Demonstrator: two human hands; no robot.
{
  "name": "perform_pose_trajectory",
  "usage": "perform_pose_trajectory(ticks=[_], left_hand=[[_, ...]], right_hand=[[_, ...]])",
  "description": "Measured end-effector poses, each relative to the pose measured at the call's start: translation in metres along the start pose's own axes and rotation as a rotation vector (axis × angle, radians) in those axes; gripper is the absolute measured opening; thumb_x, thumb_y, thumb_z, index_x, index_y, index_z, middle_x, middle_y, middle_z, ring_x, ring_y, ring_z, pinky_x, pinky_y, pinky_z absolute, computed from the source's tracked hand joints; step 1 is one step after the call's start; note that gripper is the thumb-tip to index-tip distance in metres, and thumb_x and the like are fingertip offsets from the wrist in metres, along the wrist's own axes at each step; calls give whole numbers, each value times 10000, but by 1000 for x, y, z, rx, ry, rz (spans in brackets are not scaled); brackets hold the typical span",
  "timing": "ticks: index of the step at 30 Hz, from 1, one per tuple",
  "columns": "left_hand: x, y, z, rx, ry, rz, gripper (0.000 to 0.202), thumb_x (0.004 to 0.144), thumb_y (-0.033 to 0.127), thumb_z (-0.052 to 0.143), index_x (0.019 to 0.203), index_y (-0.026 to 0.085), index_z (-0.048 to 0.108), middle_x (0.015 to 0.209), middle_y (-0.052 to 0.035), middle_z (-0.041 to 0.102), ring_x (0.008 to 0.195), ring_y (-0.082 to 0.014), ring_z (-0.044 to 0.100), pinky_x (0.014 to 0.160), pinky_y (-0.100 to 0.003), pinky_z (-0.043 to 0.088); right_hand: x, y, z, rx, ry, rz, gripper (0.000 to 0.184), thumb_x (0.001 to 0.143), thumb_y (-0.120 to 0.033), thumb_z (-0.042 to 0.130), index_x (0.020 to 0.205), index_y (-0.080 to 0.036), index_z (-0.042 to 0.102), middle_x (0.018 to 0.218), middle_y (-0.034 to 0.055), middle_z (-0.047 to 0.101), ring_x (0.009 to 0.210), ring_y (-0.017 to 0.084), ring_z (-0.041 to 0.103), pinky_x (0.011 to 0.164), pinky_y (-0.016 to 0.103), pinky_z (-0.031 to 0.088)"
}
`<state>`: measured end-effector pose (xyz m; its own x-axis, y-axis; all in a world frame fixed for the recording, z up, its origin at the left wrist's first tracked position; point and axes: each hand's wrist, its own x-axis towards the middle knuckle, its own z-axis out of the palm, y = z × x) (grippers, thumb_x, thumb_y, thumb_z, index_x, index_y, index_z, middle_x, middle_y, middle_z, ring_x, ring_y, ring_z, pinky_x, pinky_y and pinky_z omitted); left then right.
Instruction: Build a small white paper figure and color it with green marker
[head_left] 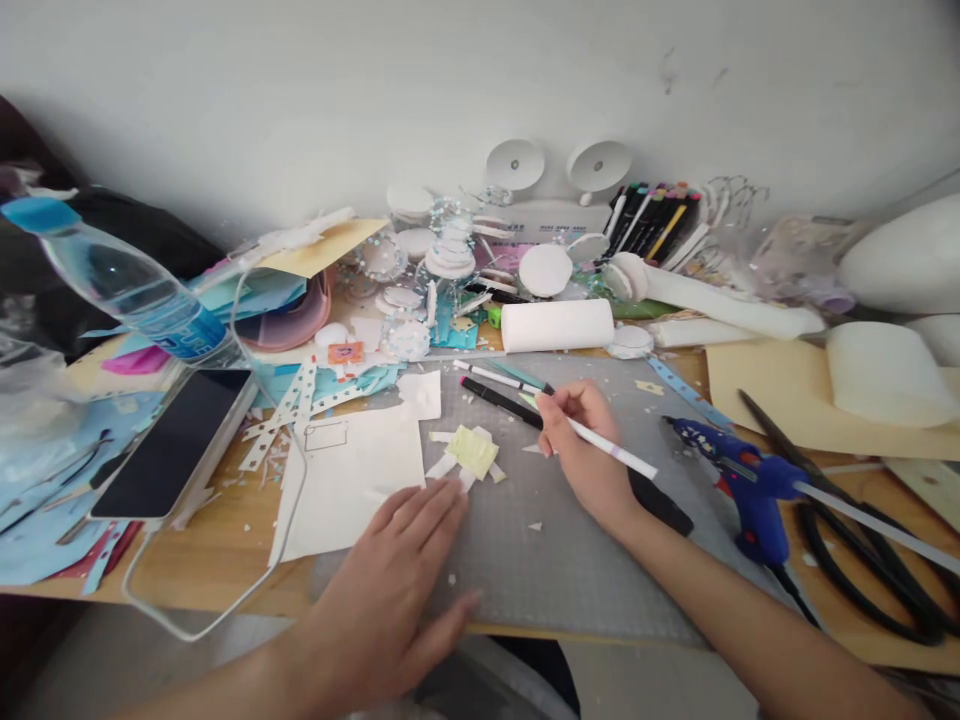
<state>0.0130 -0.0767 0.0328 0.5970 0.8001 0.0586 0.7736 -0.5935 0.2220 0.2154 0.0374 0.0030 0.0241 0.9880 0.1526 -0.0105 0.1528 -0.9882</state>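
My left hand (390,590) lies flat and open on the grey cutting mat (570,560), its fingertips touching a white paper strip below a small pale-yellow paper piece (472,450). My right hand (585,440) is closed round a white pen (611,450), which points up-left over the mat. A black marker (501,400) and another white pen (487,375) lie just beyond that hand. A white sheet of paper (352,480) rests left of the yellow piece.
A blue glue gun (750,480) and black scissors (862,560) lie at the right. A phone (172,445) with a white cable and a water bottle (127,285) sit at the left. Paper scraps, white discs, a white roll (559,325) and markers crowd the back.
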Motion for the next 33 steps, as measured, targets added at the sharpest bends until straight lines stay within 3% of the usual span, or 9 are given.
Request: perform_pose_trajectory(ticks=[4, 8, 14, 17, 19, 23, 25, 30, 33], left_hand=[[1, 8, 13, -32, -88, 72, 732, 867, 396, 529, 1449, 55, 244, 1524, -191, 244, 1410, -292, 231, 1118, -448, 281], [16, 19, 15, -97, -116, 80, 759, 886, 431, 488, 1460, 27, 201, 1530, -211, 192, 1427, -312, 156, 1142, -476, 238], [16, 27, -4, -153, -246, 155, 614, 940, 454, 356, 1416, 67, 351, 1470, -179, 370, 1358, -295, 350, 1113, -426, 311], [8, 25, -3, -45, -183, 106, 638, 932, 495, 345, 1409, 72, 361, 1473, -204, 351, 1368, -345, 311, 1075, -463, 335], [5, 23, 6, 37, -144, 94, 720, 900, 567, 357, 1422, 72, 331, 1485, -227, 311, 1377, -391, 262, 1065, -502, 313], [5, 25, 29, 188, -90, 128, 855, 809, 676, 412, 1396, 59, 343, 1467, -271, 313, 1348, -452, 283, 1059, -525, 243], [8, 27, 39, 264, -52, 143, 792, 819, 622, 455, 1363, 51, 378, 1435, -279, 364, 1316, -452, 346, 1048, -517, 218], [15, 30, 51, 426, 122, 150, 356, 921, 289, 434, 1210, 100, 522, 1263, -206, 590, 1153, -376, 563, 991, -509, 234], [14, 31, 53, 430, 162, 131, 312, 935, 262, 396, 1172, 137, 555, 1218, -159, 637, 1103, -330, 606, 951, -464, 271]], right_hand=[[-2, 2, 0, -18, -25, -2, 225, 843, -352, 613, 773, -226, 441, 658, -77, 437, 448, 56, 464, 424, 195, 345], [-2, 1, 0, -1, -85, -30, 158, 852, -322, 604, 833, -231, 477, 689, -62, 476, 507, 73, 486, 485, 209, 378], [-7, -1, -3, 40, -175, -54, 120, 839, -241, 601, 896, -228, 497, 706, -44, 497, 618, 101, 484, 574, 232, 380], [-12, 0, -2, 118, -186, -1, 154, 844, -272, 606, 807, -221, 465, 653, -59, 473, 549, 88, 458, 510, 221, 346], [-15, 1, 1, 126, -260, 86, 211, 843, -299, 611, 758, -218, 436, 601, -75, 451, 482, 75, 423, 465, 213, 321], [-21, 3, 10, -31, -400, 206, 271, 806, -325, 640, 702, -213, 417, 555, -86, 418, 453, 73, 391, 440, 204, 307], [-22, 5, 13, -125, -382, 171, 313, 791, -318, 648, 643, -208, 395, 551, -79, 404, 474, 77, 383, 450, 206, 308], [-26, 10, 16, -255, -349, 98, 357, 800, -263, 606, 574, -211, 334, 510, -78, 347, 465, 82, 329, 445, 213, 276], [-26, 11, 16, -287, -367, 91, 346, 797, -231, 592, 569, -210, 332, 518, -71, 355, 474, 85, 329, 452, 215, 274]])
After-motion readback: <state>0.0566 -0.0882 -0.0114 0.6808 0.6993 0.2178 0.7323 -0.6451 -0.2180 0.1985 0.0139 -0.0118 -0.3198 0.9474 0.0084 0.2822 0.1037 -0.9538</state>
